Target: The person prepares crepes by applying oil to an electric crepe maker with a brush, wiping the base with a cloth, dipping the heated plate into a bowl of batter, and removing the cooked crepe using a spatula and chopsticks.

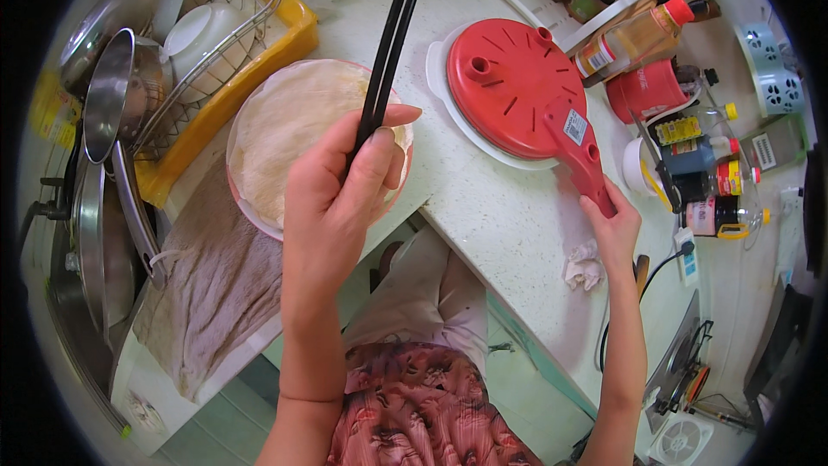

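My left hand is wrapped around a pair of black chopsticks, held upright with their tips pointing away from me. Behind and below that hand sits a wide bowl with a pinkish rim, holding thin, pale round sheets that look like crepes. The hand hides the bowl's right part. With my right hand I grip the handle of a red handheld crepe maker. Its vented back faces up, and it rests over a white shallow dish. The crepe maker's cooking face is hidden.
A yellow-edged wire dish rack with a white bowl, a steel saucepan and a brown towel are at left. Sauce bottles, a power strip and crumpled tissue lie right. The counter has an inner corner before me.
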The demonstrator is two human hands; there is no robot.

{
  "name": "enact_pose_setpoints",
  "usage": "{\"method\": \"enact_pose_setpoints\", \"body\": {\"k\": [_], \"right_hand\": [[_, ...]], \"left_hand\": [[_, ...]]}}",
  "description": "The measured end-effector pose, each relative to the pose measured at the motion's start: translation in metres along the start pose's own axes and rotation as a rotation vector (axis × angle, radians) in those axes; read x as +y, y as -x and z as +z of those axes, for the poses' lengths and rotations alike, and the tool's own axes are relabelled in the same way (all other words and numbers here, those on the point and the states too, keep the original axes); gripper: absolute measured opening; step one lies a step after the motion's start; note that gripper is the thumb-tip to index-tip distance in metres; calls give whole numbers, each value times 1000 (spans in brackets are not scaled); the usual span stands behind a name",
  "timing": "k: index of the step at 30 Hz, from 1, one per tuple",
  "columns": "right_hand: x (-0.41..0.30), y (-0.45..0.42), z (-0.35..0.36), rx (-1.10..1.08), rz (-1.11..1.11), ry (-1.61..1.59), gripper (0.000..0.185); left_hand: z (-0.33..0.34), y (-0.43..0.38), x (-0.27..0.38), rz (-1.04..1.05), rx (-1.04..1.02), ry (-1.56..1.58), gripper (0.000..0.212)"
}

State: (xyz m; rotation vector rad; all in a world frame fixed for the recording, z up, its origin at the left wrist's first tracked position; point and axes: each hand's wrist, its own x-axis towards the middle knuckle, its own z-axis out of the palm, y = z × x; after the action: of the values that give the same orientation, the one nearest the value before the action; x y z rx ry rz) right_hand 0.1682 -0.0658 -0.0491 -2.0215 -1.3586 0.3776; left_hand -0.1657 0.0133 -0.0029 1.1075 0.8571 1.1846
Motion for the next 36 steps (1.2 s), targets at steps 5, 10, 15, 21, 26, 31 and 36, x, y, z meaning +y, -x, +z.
{"method": "enact_pose_setpoints", "body": {"k": [5, 10, 15, 21, 26, 31, 36], "right_hand": [[-3, 1, 2, -2, 11, 8, 47], [-2, 1, 4, 13, 25, 20, 47], [-6, 0, 3, 19, 35, 40, 47], [-6, 1, 2, 11, 34, 23, 47], [-8, -2, -2, 4, 44, 27, 46], [-3, -1, -2, 17, 28, 33, 47], [2, 0, 5, 31, 34, 35, 49]], "left_hand": [[7, 0, 0, -18, 44, -60, 28], [8, 0, -3, 0, 33, -91, 27], [8, 1, -6, 30, 15, -81, 26], [9, 2, -7, 35, 18, -82, 26], [7, 3, -9, 50, 7, -84, 26], [9, 4, -5, 33, 7, -87, 25], [7, 6, -4, 39, 8, -80, 25]]}}
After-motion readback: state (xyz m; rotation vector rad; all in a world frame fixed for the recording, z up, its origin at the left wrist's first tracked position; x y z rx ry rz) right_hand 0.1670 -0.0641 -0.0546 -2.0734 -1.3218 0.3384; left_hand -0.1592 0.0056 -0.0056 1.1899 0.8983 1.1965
